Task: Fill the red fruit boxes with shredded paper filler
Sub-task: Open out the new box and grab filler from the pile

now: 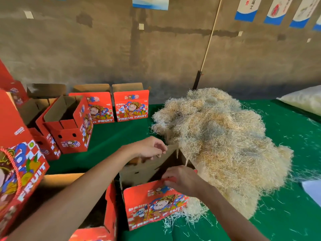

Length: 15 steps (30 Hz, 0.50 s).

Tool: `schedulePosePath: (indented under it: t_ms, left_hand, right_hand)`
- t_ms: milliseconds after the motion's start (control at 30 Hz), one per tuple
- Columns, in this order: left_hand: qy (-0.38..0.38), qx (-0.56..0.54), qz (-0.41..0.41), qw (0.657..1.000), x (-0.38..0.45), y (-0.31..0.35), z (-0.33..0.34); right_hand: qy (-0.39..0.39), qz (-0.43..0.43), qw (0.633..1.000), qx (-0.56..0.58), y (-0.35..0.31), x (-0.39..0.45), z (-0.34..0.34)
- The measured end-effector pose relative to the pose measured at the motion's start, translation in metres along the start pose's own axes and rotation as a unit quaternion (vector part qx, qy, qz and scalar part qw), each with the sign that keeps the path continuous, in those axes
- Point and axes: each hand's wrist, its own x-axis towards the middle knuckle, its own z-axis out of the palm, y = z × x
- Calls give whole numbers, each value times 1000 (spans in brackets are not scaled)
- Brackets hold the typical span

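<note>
Standing upright near the front edge of the green table: an open red fruit box, printed "FRESH FRUIT" face toward the camera, mouth up, long axis running left to right across the view. Pinched at the top of the far brown flap between fingers and thumb of the left hand, arm reaching over from the lower left. Gripped at the near red rim by the right hand, fingers curled over the edge. Heaped just beside and touching the box on its right: a big mound of tan shredded paper filler, loose strands spilled at the box's foot and scattered over the cloth. Further open red boxes standing at left and along the back. Leaning against the wall behind, a long pole.
</note>
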Motion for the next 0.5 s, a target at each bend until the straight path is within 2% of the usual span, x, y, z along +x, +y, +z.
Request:
schedulePosePath:
  t_ms: [67,100,133,200,267,433,500]
  left_hand:
    - [107,76,59,990,9,0,9]
    - [123,122,75,982,13,0,14]
    - [113,162,71,978,17,0,19]
    - [59,210,9,976,25,-1,31]
    - [42,246,-32,968,31,-5,43]
    - [80,280,-42,956,36,-10,52]
    - [73,277,-45,957,37,-9,49]
  right_hand:
    - [-12,3,1000,11,0,-13,6]
    - [-13,4,1000,22,1,-19,8]
    - [-14,6,999,34,1,-23,10]
    - [-9,4,998,64,5,-31,11]
    - [11,6,994,108,11,-38,12]
    - [142,12,984,105,43,-41,10]
    - [193,45,974,114,63,-40,12]
